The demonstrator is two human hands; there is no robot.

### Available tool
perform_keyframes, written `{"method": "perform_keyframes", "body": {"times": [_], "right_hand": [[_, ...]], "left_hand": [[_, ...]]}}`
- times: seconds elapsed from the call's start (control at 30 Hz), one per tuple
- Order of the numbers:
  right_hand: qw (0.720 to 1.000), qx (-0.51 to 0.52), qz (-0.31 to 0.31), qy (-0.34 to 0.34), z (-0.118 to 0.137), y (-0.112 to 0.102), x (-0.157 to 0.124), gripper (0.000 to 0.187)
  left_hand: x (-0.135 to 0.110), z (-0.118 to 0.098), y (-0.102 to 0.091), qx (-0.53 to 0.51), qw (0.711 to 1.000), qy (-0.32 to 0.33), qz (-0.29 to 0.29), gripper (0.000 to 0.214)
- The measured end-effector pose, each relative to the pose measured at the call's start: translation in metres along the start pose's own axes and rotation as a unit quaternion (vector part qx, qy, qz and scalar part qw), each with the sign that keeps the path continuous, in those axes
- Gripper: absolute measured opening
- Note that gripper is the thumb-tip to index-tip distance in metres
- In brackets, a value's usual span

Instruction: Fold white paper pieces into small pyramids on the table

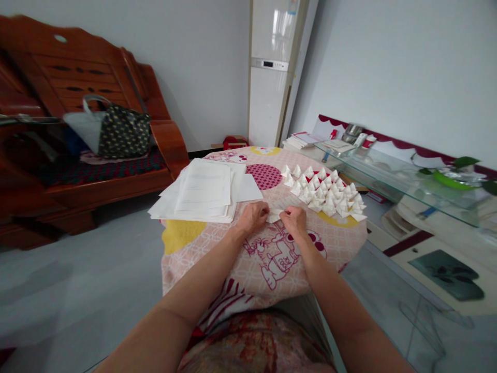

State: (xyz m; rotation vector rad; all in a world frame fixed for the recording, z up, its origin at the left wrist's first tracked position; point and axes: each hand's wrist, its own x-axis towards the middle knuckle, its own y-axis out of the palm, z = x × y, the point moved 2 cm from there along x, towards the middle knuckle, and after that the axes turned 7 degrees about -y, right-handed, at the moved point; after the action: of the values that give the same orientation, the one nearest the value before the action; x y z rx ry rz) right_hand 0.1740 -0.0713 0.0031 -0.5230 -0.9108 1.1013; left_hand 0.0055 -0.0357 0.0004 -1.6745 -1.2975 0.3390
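Note:
Between my hands, low over the round table, is a small folded piece of white paper (275, 214). My left hand (254, 215) has its fingers closed on the paper's left end. Its right end is pinched by my right hand (294, 219). A loose stack of white paper sheets (205, 189) lies to the left of my hands, the top ones faintly printed. Beyond my right hand stand several rows of small folded paper boats (330, 191), pointed at the top. The exact folds of the held paper are too small to make out.
A pink patterned tablecloth (240, 259) covers the table. Along the right wall runs a glass-topped cabinet (388, 171) bearing papers, cups and a green dish (456, 180). At the left is a wooden bench (89, 67) with bags. A tall white air conditioner (269, 93) stands in the corner.

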Motion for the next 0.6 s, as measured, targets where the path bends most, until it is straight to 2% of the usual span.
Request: {"method": "perform_keyframes", "body": {"times": [0.1, 0.2, 0.3, 0.4, 0.5, 0.6], "right_hand": [[1.000, 0.027, -0.003, -0.002, -0.001, 0.001, 0.000, 0.019], [0.997, 0.069, -0.020, -0.037, -0.002, 0.000, 0.000, 0.023], [0.986, 0.144, -0.028, -0.079, -0.004, -0.004, 0.001, 0.027], [0.974, 0.210, -0.025, -0.085, -0.010, -0.008, 0.003, 0.025], [0.968, 0.232, -0.012, -0.096, -0.013, -0.008, 0.003, 0.038], [0.962, 0.240, 0.005, -0.127, -0.013, -0.007, 0.003, 0.045]], "left_hand": [[0.000, 0.001, -0.002, -0.013, 1.000, -0.004, 0.014, 0.020], [0.000, 0.003, -0.004, -0.016, 1.000, -0.016, 0.004, 0.020], [-0.001, 0.003, -0.007, -0.024, 0.999, -0.028, -0.009, 0.018], [-0.003, 0.002, -0.010, -0.047, 0.998, -0.032, -0.006, 0.020], [-0.005, 0.000, -0.013, -0.101, 0.994, -0.039, 0.000, 0.025], [-0.005, 0.002, -0.015, -0.162, 0.985, -0.054, -0.024, 0.029]]}}
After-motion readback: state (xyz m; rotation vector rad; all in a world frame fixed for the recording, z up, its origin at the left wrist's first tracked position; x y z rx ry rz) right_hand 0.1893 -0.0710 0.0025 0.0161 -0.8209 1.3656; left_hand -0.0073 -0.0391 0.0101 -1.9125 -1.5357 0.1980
